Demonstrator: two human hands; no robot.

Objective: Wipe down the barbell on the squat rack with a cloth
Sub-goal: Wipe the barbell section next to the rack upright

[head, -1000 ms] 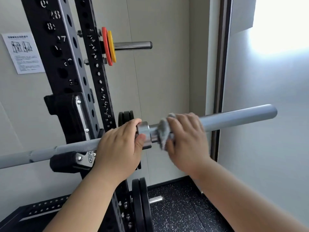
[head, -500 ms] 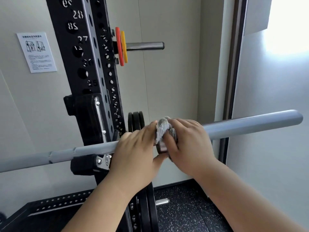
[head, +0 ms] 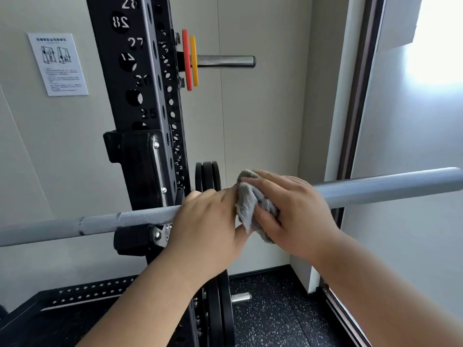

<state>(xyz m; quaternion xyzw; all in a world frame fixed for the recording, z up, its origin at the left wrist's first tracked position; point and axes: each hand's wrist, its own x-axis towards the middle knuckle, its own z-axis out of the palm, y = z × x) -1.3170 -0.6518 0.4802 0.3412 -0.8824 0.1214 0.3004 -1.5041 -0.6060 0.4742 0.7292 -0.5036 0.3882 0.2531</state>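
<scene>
A grey barbell (head: 380, 190) lies across the black squat rack's hook (head: 136, 237), running from lower left to the right edge. My right hand (head: 295, 214) is wrapped around the bar near its collar, with a crumpled grey cloth (head: 246, 199) pressed between palm and metal. My left hand (head: 210, 226) grips the bar just left of the cloth, touching it. The collar itself is hidden under both hands.
The numbered black rack upright (head: 140, 96) stands left of my hands. A storage peg (head: 225, 61) with thin red and yellow plates juts out above. Black plates (head: 208, 176) hang behind the bar, more plates (head: 223, 309) sit below. A door frame (head: 355, 96) is at right.
My right hand slid the cloth leftward along the sleeve onto the collar, meeting my left hand. The steel collar, visible a second ago, is now covered. My view shifted left.
</scene>
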